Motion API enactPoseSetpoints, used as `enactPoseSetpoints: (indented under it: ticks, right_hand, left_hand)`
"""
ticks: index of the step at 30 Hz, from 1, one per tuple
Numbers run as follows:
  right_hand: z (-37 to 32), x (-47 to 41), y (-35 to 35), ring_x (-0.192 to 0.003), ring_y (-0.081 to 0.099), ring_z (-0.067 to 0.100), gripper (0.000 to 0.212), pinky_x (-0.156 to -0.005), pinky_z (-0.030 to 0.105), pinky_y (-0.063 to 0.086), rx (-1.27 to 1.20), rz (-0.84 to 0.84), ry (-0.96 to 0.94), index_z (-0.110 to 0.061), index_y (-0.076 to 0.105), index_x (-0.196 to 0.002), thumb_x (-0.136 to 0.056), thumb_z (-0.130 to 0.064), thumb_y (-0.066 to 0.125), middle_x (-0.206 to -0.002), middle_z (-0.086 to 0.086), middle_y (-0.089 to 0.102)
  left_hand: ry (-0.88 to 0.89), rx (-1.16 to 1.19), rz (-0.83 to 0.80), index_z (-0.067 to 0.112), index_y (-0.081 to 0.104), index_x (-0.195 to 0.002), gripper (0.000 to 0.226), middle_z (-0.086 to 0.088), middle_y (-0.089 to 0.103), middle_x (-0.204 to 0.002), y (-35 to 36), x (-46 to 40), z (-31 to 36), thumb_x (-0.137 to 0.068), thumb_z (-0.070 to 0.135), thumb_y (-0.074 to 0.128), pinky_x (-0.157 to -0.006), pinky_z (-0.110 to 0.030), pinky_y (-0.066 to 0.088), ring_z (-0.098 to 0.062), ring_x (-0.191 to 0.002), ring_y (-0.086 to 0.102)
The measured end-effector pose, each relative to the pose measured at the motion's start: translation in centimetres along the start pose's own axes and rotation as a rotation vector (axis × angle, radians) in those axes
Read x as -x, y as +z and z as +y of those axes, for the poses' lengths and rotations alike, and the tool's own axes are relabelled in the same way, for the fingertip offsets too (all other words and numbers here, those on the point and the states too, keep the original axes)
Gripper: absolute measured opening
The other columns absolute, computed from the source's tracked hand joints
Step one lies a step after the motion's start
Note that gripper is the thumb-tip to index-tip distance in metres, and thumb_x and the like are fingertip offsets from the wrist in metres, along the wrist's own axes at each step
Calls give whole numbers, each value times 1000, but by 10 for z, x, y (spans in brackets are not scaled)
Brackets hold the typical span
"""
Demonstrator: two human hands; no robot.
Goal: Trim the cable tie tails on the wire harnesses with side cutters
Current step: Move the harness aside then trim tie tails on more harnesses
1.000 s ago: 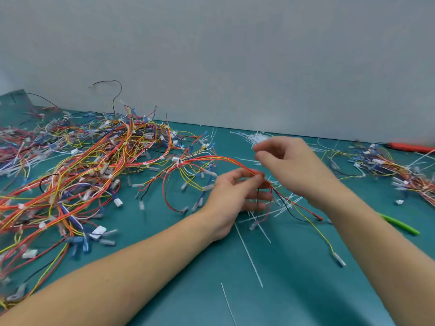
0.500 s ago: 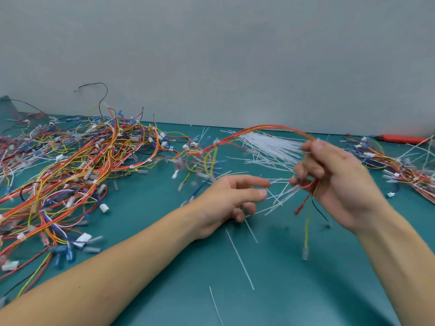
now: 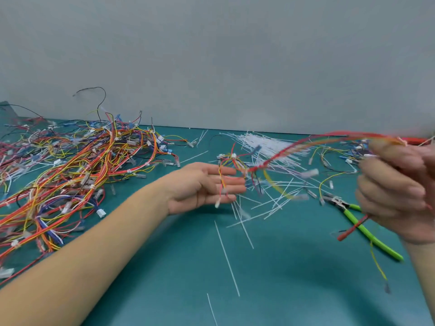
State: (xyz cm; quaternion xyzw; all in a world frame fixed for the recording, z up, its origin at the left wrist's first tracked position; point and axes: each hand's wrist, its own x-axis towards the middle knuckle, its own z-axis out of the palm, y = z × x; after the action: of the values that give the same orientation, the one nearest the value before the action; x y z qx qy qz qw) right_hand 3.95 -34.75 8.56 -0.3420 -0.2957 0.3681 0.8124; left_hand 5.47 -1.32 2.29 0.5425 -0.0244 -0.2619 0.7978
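Head view: everything below is placed relative to the green-handled side cutters (image 3: 367, 229).
Wall: the grey wall (image 3: 211, 55) rises behind the cutters, and the tabletop's far edge runs along its foot.
Tabletop: the teal tabletop (image 3: 282, 278) has its widest bare stretch toward the camera and to the left of the cutters, crossed only by a few loose white strips and the left forearm.
Wire pile: a big tangled heap of harnesses (image 3: 70, 175) lies well to the left of the cutters and reaches the picture's left edge.
Second heap: a smaller bundle of harnesses (image 3: 348, 156) lies beyond the cutters, near the wall, partly hidden by the right hand.
White ties: a sheaf of white cable ties (image 3: 266, 147) lies beyond and to the left of the cutters, with cut tails scattered between it and them.
Left hand: the left hand (image 3: 202, 187) is well to the left of the cutters, palm up; its fingers are straight, close together and grip nothing.
Right hand: the right hand (image 3: 397, 191) is raised just above and to the right of the cutters, its fingers curled round the held harness.
Held harness: the held harness (image 3: 294, 149) arcs, blurred, from the right hand out to the left, above the cutters; its loose connector ends dangle against the left fingertips (image 3: 233, 182), while a red and a yellow lead hang below the right hand over the cutter handles.
Side cutters: they lie flat on the tabletop, untouched, jaws pointing up-left, handles toward the camera.
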Motion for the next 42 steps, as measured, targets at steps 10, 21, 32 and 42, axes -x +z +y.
enactPoseSetpoints:
  ticks: [10, 21, 32, 42]
  right_hand:
    - [25, -2, 30, -48, 50, 14, 36, -45, 23, 31, 676, -288, 490, -13, 68, -87, -103, -42, 56, -60, 13, 56]
    - [46, -23, 43, -49, 37, 11, 28, -49, 23, 29, 1049, 21, 727, -25, 68, -73, -94, -38, 55, -59, 1, 60]
    - [47, -33, 20, -48, 33, 10, 17, -43, 21, 22, 976, 696, 270, -23, 78, -101, -90, -32, 69, -60, 2, 47]
    - [43, -35, 19, -50, 24, 9, 45, -40, 18, 20, 598, 583, -83, -27, 71, -129, -85, -20, 64, -59, -1, 35]
  left_hand:
    - [-34, 303, 170, -8, 71, -111, 43, -23, 74, -117, 1, -5, 0, -102, 31, 53, -74, -44, 65, -33, -97, 77]
    - [464, -200, 128, 21, 81, -91, 15, -9, 79, -101, 34, 13, 19, -79, 15, 77, -75, -31, 63, -26, -94, 78]
    - [601, -237, 65, 20, 81, -97, 13, -13, 79, -99, 39, 16, 14, -87, 14, 75, -85, -36, 61, -28, -97, 76]
    - [462, -482, -58, 17, 81, -98, 13, -11, 79, -96, 40, 20, 12, -88, 10, 76, -78, -41, 64, -28, -89, 77]
